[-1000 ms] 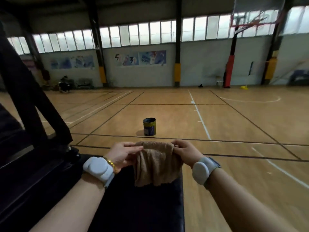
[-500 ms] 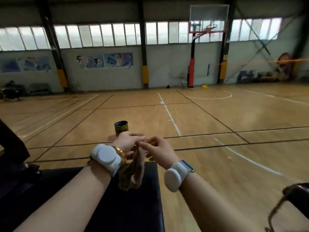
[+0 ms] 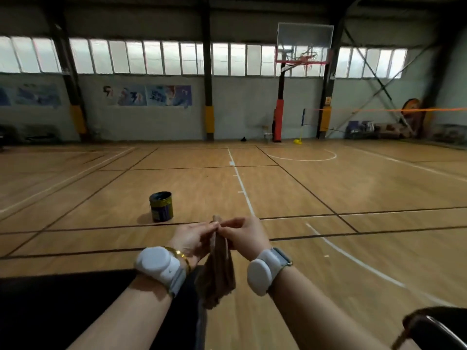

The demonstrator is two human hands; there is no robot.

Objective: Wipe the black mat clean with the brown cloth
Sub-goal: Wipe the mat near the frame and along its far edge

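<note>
Right now your left hand (image 3: 192, 239) and right hand (image 3: 246, 236) meet in front of you, both pinching the top edge of the brown cloth (image 3: 217, 275), which hangs folded between your wrists. Its lower end dangles over the right edge of the black mat (image 3: 75, 309). A paint can (image 3: 161, 206) stands on the floor beyond.

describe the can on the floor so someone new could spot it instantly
Start at the wooden court floor in front of the person, then follow the white line running toward the far wall. Left of that line, just beyond the left hand, stands the can. It is the only loose object nearby: dark, cylindrical, upright, open-topped.
</note>
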